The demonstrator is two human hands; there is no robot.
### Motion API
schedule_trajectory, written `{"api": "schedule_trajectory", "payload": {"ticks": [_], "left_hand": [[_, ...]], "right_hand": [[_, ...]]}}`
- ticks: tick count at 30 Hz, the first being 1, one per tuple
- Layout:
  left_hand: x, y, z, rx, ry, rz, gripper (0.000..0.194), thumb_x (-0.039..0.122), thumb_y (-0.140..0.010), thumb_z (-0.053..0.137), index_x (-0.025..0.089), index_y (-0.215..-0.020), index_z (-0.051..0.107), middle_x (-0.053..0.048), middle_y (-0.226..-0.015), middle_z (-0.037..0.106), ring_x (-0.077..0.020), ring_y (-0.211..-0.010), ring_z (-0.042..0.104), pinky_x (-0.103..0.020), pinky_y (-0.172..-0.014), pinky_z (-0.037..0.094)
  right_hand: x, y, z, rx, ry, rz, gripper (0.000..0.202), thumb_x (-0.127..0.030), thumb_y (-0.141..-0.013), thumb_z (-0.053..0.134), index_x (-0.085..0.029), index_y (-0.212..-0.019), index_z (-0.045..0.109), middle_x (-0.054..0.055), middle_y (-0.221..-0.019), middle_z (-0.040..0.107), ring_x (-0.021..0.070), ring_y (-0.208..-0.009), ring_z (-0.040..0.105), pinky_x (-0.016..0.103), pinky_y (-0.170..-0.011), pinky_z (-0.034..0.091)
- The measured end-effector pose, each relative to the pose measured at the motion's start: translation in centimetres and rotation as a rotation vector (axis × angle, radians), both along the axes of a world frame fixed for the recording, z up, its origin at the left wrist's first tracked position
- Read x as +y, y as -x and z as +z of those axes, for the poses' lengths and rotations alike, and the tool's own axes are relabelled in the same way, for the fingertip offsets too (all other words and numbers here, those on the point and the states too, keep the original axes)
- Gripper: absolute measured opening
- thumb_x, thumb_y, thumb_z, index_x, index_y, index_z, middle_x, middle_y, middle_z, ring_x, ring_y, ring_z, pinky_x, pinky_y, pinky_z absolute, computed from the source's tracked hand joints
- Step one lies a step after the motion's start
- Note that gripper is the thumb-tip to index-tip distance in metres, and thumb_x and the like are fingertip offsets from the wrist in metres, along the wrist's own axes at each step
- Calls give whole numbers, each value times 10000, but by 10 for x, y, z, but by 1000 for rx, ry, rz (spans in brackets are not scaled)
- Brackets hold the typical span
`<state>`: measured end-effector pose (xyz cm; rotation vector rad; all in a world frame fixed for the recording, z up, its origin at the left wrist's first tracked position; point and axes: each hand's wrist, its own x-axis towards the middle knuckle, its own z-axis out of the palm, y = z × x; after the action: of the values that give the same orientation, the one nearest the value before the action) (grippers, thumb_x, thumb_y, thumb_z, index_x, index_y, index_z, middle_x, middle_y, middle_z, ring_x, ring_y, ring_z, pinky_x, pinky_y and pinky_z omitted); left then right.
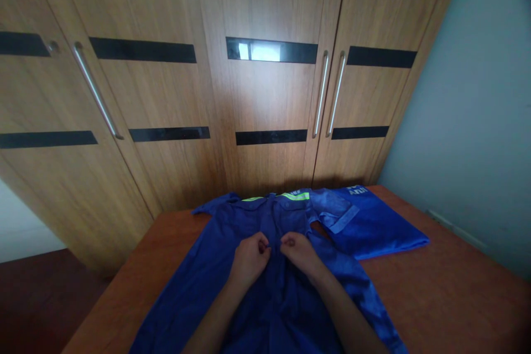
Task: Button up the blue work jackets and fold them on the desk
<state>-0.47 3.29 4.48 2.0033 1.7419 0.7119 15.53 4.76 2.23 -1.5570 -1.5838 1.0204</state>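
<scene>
Both hands (250, 257) seemingly pinch the blue garment (271, 282) spread on the reddish-brown table (409, 287).

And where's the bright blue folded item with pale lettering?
In the head view, the bright blue item lies right of center on the brown tabletop, partly under the sleeve of the blue garment.

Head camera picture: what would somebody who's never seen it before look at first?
Probably the big blue garment spread over the reddish-brown table, with bright yellow-green strips near its far end. The left hand and right hand, fingers curled, are at its middle. Behind the table, a tall wooden wardrobe has a shiny reflection on one black panel.
</scene>
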Motion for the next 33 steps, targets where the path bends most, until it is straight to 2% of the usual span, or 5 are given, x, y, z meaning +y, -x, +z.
{"api": "schedule_trajectory", "payload": {"ticks": [5, 10, 16, 27, 33], "left_hand": [[-7, 2, 6, -69, -52, 25, 70, 165, -789, 551, 210, -829, 587, 29, -711, 659, -118, -664, 617, -213, -628, 392], [-15, -4, 18, -104, -172, 1, 115, 237, -814, 542, 206, -711, 583, 22, -682, 614, -127, -637, 576, -231, -610, 379], [-14, -3, 14, -226, -106, 5, 91, 239, -815, 518, 206, -785, 598, 21, -683, 640, -132, -635, 600, -232, -603, 394], [-13, -1, 17, -337, -104, -23, 138, 244, -812, 513, 197, -826, 642, 2, -738, 666, -144, -688, 620, -236, -647, 451], [-14, 0, 18, -300, -163, -13, 158, 271, -837, 504, 204, -875, 643, -8, -791, 676, -151, -708, 617, -253, -676, 457]], "right_hand": [[-6, -5, 13, 204, -22, -19, 140, -244, -696, 512, -181, -768, 614, -31, -602, 571, 115, -527, 488, 217, -486, 325], [-15, -1, 25, 423, -22, -36, 176, -342, -682, 585, -187, -752, 626, -41, -567, 528, 113, -518, 459, 224, -491, 332], [-19, 2, 27, 516, -2, -48, 217, -392, -685, 621, -196, -776, 632, -25, -648, 573, 142, -628, 533, 240, -563, 402], [-21, 9, 22, 463, -26, 127, 114, -262, -645, 619, -188, -691, 546, -69, -574, 448, 93, -538, 404, 218, -517, 296], [-17, 8, 21, 444, -81, 7, 136, -320, -672, 605, -187, -676, 575, -61, -547, 441, 106, -533, 404, 226, -512, 312]]}}
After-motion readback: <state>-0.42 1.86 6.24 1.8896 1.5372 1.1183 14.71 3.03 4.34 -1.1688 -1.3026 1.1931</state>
